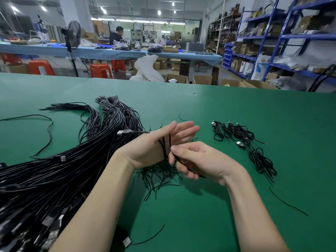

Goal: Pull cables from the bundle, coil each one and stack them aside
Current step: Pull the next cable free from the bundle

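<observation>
Two hands meet over the green table [218, 110], and you are partway through winding a single cable [164, 142]. Your left hand [156, 142] is held flat, fingers straight and pointing toward one o'clock, acting as the form: black turns of the cable cross its palm side by side, so the loops should come out even in size. Its USB plug [124, 132] sticks out at nine o'clock from that hand, probably left free so the end does not get buried in the coil. Your right hand [196, 159] sits just at four o'clock from the left, thumb and forefinger pinched together on the cable's free run, which passes through the curled fingers and pokes out below them. The pinch lies right beside the wrapped turns, touching the edge of your left palm, so little slack is left between grip and coil.

From seven to eleven o'clock lies the bundle [54, 170], a thick fan of black cables with plugs toward you. A scatter of thin tail ends [158, 175] rests directly under your hands. Finished coils [241, 140] lie stacked in a loose row at three o'clock, well apart from the bundle, which keeps done work from tangling back in. I judge only a turn or so remains.
</observation>
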